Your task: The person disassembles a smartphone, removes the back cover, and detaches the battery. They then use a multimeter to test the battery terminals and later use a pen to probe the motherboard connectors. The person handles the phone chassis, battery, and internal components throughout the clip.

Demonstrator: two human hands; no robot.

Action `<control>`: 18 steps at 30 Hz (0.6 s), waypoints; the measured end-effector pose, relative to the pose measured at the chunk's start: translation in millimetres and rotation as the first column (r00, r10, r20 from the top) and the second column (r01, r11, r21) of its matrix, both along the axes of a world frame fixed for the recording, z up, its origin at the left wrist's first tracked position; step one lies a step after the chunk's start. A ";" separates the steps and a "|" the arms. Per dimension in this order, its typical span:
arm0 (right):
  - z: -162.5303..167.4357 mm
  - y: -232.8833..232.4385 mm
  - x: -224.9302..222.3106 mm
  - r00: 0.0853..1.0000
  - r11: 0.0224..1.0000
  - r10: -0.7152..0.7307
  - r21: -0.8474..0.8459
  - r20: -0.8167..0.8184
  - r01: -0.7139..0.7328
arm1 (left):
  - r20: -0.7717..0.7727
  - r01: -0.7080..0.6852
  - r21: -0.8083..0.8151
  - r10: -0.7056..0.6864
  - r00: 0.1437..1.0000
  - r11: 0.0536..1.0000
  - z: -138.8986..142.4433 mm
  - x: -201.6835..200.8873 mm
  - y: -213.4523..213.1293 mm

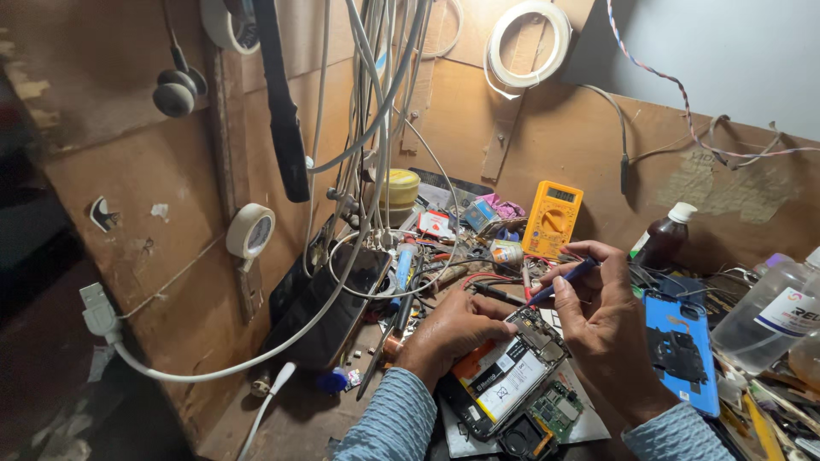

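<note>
An opened phone [504, 380] with its back off lies on the cluttered bench, its battery and circuit board showing. My left hand [453, 329] rests on the phone's upper left edge and steadies it. My right hand [602, 329] grips a thin blue-handled tool [568, 277], its tip pointing down at the phone's top end. A loose green circuit board [555, 410] lies beside the phone's lower right.
A blue phone back cover [683, 350] lies right of my hand. A yellow multimeter [553, 218], brown bottle [662, 239] and clear bottle [773, 312] stand behind. Hanging cables [367, 128] and tape rolls [250, 230] cover the wooden wall. A dark phone [329, 303] leans at left.
</note>
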State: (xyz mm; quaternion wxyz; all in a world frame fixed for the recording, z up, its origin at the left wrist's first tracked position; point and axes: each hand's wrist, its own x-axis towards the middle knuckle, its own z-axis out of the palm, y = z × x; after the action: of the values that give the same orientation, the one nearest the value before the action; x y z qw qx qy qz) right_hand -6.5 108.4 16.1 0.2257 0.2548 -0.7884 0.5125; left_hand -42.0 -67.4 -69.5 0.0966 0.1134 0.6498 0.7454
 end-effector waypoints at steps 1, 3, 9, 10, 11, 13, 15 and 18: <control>0.0 0.1 0.5 1.000 1.000 0.001 -0.003 -0.007 -0.001 | -0.004 0.000 -0.007 0.000 1.000 1.000 -0.6 -0.2 -0.2; 0.2 0.5 1.4 1.000 1.000 0.005 -0.006 -0.006 -0.005 | -0.011 0.002 -0.021 -0.003 1.000 1.000 -1.5 -0.8 0.0; 0.5 0.2 2.0 1.000 1.000 -0.012 0.004 0.000 0.012 | -0.012 0.022 0.004 -0.022 1.000 1.000 -4.1 -3.3 0.4; 0.3 0.2 2.3 1.000 1.000 -0.014 0.000 0.003 0.014 | -0.006 0.020 0.017 -0.020 1.000 1.000 -4.5 -3.4 0.7; 0.1 0.3 2.4 1.000 1.000 -0.014 0.002 0.004 0.014 | 0.001 0.018 0.031 -0.018 1.000 0.999 -4.9 -3.3 0.9; -0.2 0.4 2.6 1.000 1.000 -0.014 0.004 0.007 0.014 | 0.007 0.017 0.041 -0.017 1.000 0.999 -5.3 -3.2 1.2; -0.7 0.2 2.8 1.000 1.000 -0.001 -0.007 -0.006 0.001 | 0.007 0.017 0.034 -0.018 1.000 0.999 -5.1 -3.4 1.3; -0.5 0.4 2.8 1.000 1.000 -0.003 -0.002 -0.005 0.003 | 0.027 0.006 0.021 -0.006 1.000 1.000 -4.3 -3.6 1.3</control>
State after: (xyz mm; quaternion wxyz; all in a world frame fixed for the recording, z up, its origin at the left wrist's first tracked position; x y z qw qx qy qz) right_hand -3.7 108.8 15.6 0.2286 0.2549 -0.7877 0.5122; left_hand -45.7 -66.1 -73.8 0.1064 0.1062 0.6402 0.7533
